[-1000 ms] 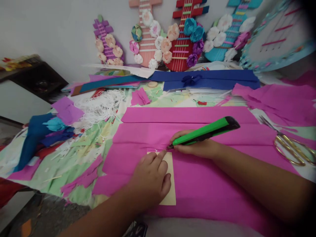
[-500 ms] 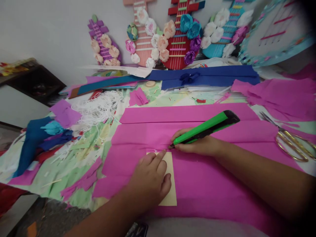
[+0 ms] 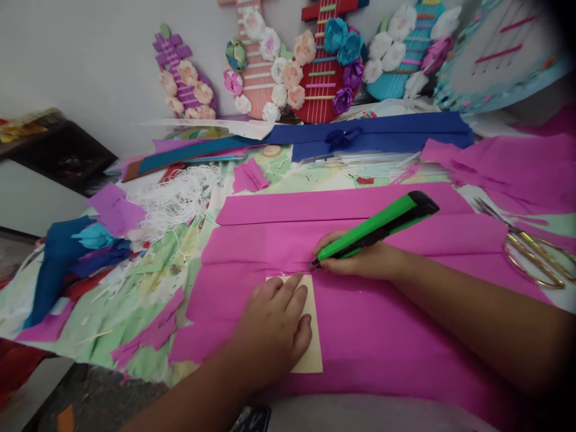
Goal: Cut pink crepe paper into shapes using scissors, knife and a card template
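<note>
The big sheet [image 3: 382, 336] lies across the near part of the table [image 3: 101, 327], and the card [image 3: 314, 342] is on top of it, towards the front. The left hand [image 3: 279, 315] is over the card; the right hand [image 3: 364, 259], around the cutter [image 3: 378, 225], is just beyond the card's far right corner. Scissors [image 3: 535, 255] lie at the sheet's right end, string [image 3: 180, 195] to its left. Behind everything, guitars [image 3: 315, 96] line the wall [image 3: 108, 66].
</note>
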### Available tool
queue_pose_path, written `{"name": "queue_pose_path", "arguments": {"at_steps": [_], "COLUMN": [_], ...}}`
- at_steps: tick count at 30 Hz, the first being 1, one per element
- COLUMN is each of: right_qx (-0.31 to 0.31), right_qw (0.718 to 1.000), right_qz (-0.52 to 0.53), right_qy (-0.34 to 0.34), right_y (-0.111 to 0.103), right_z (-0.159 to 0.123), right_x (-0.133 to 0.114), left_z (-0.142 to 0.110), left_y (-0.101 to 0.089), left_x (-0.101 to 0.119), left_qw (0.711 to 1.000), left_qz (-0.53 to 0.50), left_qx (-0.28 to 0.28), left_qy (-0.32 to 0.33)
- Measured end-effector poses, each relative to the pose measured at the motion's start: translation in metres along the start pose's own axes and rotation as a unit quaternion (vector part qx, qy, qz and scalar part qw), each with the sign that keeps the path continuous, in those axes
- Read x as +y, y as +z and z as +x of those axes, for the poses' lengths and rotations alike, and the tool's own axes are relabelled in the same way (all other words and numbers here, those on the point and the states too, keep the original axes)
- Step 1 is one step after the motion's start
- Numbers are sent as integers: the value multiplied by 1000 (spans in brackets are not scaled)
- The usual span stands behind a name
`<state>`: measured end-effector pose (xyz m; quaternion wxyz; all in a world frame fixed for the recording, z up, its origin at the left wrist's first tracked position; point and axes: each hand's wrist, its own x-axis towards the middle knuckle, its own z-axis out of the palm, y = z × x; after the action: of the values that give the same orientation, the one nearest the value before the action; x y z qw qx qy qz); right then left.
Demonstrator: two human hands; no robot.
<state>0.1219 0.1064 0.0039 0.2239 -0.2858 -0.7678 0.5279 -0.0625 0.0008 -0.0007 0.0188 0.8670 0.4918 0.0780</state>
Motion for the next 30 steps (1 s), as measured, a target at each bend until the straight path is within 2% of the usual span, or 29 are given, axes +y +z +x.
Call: {"name": "queue_pose_path", "arguments": {"at_steps": [10,16,21,23,26,30], "right_qx": [-17,76,128,152,177,231], "right_qw": [1000,995,983,979,975,957], "right_qz": [-15,34,95,110,98,119], "right_qy": [-12,55,86,80,95,131], "right_y": [0,1,3,2,2,6], "right_z": [1,2,3,2,-4,-18], "right_x": [1,-2,-14,-20,-31,-36], "left_z": [-1,2,5,5,0,-15], "left_y": [1,-1,-5,-7,-11,-17], "left_x": [-1,-1,0,0,-1,0], "left_qw": [1000,1000,999,998,990,978], "left_qz": [-4,-10,-4,17,50,29], "left_qx": [-10,-22,-27,-27,-34,-68], "left_qy": [3,-6,-21,-46,-130,-193]}}
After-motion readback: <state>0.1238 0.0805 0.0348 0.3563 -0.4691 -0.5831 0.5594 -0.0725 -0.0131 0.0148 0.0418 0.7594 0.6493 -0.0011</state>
